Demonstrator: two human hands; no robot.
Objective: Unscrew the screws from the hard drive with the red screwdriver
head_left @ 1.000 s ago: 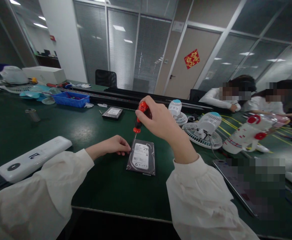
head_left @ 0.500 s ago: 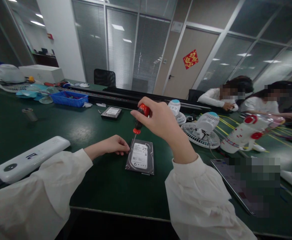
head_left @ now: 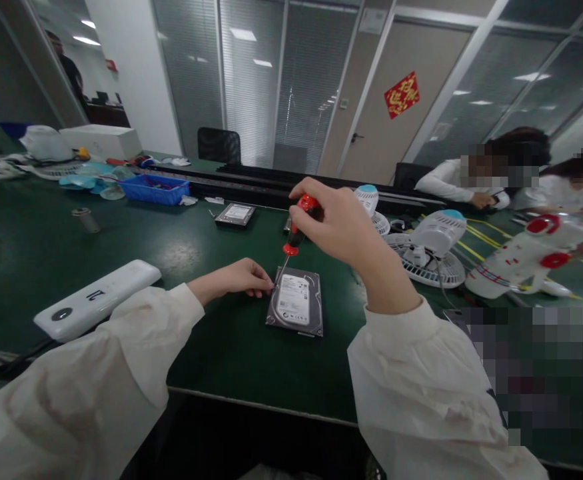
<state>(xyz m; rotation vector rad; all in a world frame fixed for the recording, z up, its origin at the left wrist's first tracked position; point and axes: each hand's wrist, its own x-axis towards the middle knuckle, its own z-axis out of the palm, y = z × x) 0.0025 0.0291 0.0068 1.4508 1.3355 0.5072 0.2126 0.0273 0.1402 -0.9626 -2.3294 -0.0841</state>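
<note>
The right hand [head_left: 341, 223] is gripping the screwdriver [head_left: 296, 237] from above, likely for control, its shaft slanting toward the left edge of the hard drive [head_left: 294, 303], which is lying flat on the table [head_left: 231, 360]. The left hand [head_left: 245, 276] is hugging that edge, perhaps steadying; its grip, I can't tell.

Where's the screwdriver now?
Head view, near centre: the screwdriver is in the right hand, pointing down at the upper left of the hard drive.
</note>
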